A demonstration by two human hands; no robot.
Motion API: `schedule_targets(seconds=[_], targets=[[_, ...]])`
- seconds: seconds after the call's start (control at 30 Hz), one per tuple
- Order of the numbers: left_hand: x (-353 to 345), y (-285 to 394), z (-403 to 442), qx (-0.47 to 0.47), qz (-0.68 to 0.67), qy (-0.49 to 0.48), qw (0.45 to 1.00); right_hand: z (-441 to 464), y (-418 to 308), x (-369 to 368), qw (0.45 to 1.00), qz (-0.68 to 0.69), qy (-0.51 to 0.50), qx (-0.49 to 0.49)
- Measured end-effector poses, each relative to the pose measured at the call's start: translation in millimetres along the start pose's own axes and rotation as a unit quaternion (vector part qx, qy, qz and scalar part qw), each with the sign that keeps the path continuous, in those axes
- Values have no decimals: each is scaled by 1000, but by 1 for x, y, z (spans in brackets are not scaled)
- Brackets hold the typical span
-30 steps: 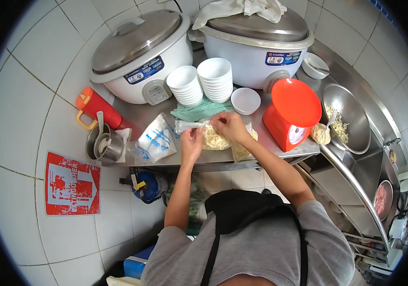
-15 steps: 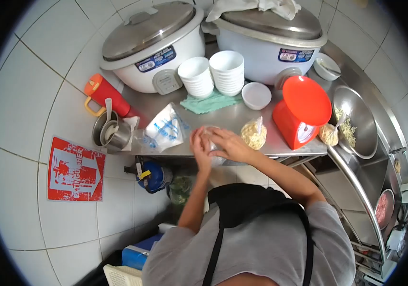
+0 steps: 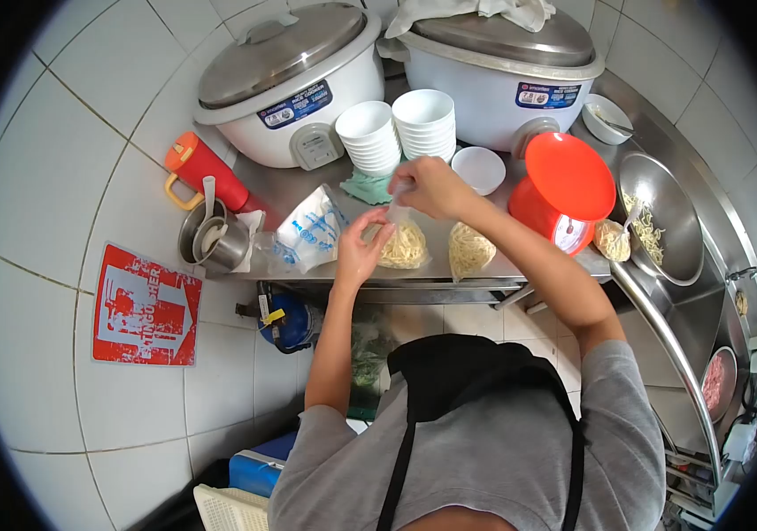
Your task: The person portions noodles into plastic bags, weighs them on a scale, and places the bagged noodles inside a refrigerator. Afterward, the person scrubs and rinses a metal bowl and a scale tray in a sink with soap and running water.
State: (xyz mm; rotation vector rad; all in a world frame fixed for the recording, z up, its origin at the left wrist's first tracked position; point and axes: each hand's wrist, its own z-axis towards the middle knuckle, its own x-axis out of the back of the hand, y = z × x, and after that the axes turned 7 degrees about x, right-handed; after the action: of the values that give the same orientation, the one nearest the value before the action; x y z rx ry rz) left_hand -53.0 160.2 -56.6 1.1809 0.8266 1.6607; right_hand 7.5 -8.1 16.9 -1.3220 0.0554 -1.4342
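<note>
A clear plastic bag of pale noodles [image 3: 406, 247] rests near the front edge of the steel counter. My right hand [image 3: 434, 187] grips the gathered top of this bag and pulls it upward. Lower down, my left hand [image 3: 365, 249] pinches the bag's neck between thumb and fingers, just above the noodles. A second noodle bag [image 3: 471, 251] stands just to the right, touched by neither hand. To the left of my left hand lies a white plastic packet with blue print [image 3: 311, 232].
Two large rice cookers [image 3: 299, 75] stand at the back, with stacked white bowls [image 3: 368, 140] before them. A red scale [image 3: 564, 190] and a steel bowl of noodles [image 3: 681, 252] are on the right. On the left are a red tumbler [image 3: 215, 177] and steel pots [image 3: 222, 245].
Both hands were together, largely covering the bag. My right hand has risen with the bag's top, my left hand has shifted slightly left, and the noodles inside now show.
</note>
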Motion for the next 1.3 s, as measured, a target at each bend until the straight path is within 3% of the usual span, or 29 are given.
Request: schedule_targets(seconds=[0.07,0.3,0.33,0.43,0.47,0.57,0.63,0.77,0.83,0.87,0.9,0.97,1.0,1.1,1.2,1.3], targets=[[-1,9,13,20,6,-13,1000,17,-15,13,998,38,-6,56],[10,15,27,82,-64,14,995,9,2,25,995,0,63,71],[13,28,25,64,-7,43,997,5,-10,34,997,46,65,3],[6,19,30,21,-47,55,997,4,-2,32,994,27,97,41],[7,14,11,55,-39,58,996,-1,11,27,996,-94,-3,4],[9,19,30,71,-32,89,993,1,-1,36,991,48,116,40],[8,13,16,80,-51,80,992,3,6,27,993,55,84,60],[0,2,35,37,-108,52,992,1,14,-5,984,76,127,104],[-6,-4,29,34,-133,28,990,1,11,-10,989,77,95,78],[-8,-7,26,-33,-112,67,991,5,11,-8,994,74,60,50],[-15,-13,24,-23,-110,45,993,7,11,-8,997,71,25,22],[-27,-25,11,10,-103,-1,995,7,8,-19,995,68,16,71],[-18,-10,13,92,-88,-132,983,10,4,-22,993,63,13,98],[-30,-17,24,66,52,-67,994,8,-7,-23,990,19,6,138],[-19,-12,31,-53,123,-64,989,5,-12,-18,988,60,45,133],[-19,-21,38,-5,170,-133,976,2,-12,-13,991,85,18,98]])
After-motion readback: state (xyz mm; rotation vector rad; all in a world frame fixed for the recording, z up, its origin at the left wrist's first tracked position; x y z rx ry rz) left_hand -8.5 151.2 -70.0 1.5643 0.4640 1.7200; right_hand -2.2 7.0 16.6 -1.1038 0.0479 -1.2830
